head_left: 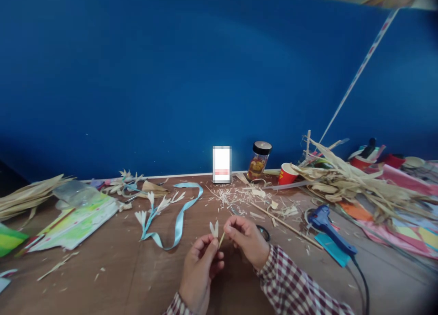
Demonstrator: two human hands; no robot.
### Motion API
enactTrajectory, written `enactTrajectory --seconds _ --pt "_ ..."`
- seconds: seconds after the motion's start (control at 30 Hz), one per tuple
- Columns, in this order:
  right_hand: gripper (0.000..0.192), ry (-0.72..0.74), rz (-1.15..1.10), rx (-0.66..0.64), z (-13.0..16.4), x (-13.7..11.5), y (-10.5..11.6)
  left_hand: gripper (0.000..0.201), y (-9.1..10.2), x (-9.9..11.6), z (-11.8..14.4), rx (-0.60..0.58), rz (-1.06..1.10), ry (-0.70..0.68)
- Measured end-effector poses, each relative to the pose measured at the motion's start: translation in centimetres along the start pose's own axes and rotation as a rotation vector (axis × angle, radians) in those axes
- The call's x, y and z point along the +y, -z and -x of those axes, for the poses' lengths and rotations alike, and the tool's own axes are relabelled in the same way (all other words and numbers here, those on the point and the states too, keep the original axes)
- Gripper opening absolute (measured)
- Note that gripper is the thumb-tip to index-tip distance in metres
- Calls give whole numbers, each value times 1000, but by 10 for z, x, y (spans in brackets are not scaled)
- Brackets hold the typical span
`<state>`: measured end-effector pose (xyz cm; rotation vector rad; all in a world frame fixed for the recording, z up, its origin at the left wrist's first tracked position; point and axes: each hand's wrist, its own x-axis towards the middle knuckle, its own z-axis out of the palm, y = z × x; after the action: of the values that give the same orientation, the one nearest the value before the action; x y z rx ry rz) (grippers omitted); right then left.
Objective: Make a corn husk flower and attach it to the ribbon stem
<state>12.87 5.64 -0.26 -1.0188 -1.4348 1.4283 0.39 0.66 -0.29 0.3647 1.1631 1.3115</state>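
My left hand (pixel 202 262) pinches a small pale husk flower (pixel 214 229) between thumb and forefinger, its petals pointing up. Close beside it, my right hand (pixel 247 242) is closed, thumb against forefinger, at a thin yellowish husk strip (pixel 221 239). The strip's lower end meets the left fingers. Left of both hands lie husk flowers (pixel 151 210) on a stem wrapped in light blue ribbon (pixel 179 224), whose loose end curls across the table. A dark round ring-shaped thing (pixel 263 233) sits partly hidden behind my right hand.
At right are a blue glue gun (pixel 321 221) with its cord, a thin stick (pixel 287 226) and piled dry husks (pixel 356 173). Near the wall stand a lidded jar (pixel 259 162), a red paper cup (pixel 288 174) and a bright white panel (pixel 222 163). Husk scraps (pixel 227 196) litter the table.
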Motion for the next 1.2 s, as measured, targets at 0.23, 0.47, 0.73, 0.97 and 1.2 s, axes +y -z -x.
enactTrajectory --seconds 0.23,0.47,0.73,0.97,1.2 --pt "16 -1 51 -94 5 -9 1 29 7 3 -8 -19 -73 -23" --pt "13 36 241 -51 7 -9 -4 28 8 -3 -10 -53 -158 -12" --pt "12 38 347 -8 10 -2 -7 23 8 -4 -8 -48 -133 25" --pt "12 8 256 38 9 4 -9 23 5 -2 -7 -27 -33 54" --pt "18 -36 150 14 8 6 -8 23 4 -4 -7 -51 5 28"
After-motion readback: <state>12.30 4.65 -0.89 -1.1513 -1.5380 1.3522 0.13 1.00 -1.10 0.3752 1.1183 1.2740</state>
